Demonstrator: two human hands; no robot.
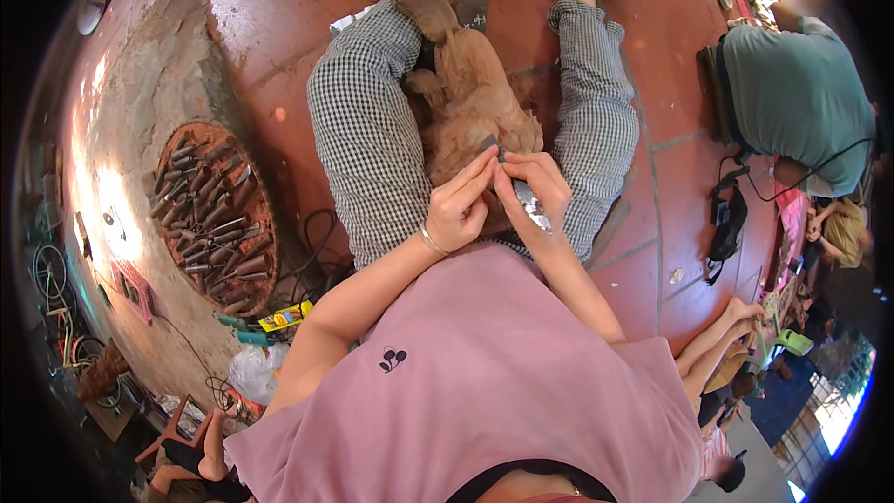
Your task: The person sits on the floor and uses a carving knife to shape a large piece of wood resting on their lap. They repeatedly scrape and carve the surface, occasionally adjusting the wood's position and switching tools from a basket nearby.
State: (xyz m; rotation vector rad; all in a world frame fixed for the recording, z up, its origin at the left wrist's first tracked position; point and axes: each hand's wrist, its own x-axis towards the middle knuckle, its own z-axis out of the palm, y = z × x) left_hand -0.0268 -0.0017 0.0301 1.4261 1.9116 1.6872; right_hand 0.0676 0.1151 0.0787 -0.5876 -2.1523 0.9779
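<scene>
A brown carved wooden figure (pixel 473 74) lies between my legs, its head end away from me and its lower folds just beyond my fingers. My right hand (pixel 533 188) is closed on a thin grey strip (pixel 531 205) that looks like folded sandpaper; a silvery, whitish part of it shows in the palm. A grey end of it pokes out above my fingertips. Fingers pressed together, my left hand (pixel 458 205) meets the right one at that grey end and pinches it. My hands cover the figure's near end.
At left, a round tray (pixel 270 265) holds many dark-handled carving tools (pixel 209 214) on a stone slab (pixel 177 56). A yellow packet (pixel 285 316) and plastic bag (pixel 256 371) lie nearer. A black bag (pixel 728 224) sits on the red tiles at right. A person in green (pixel 792 98) bends nearby.
</scene>
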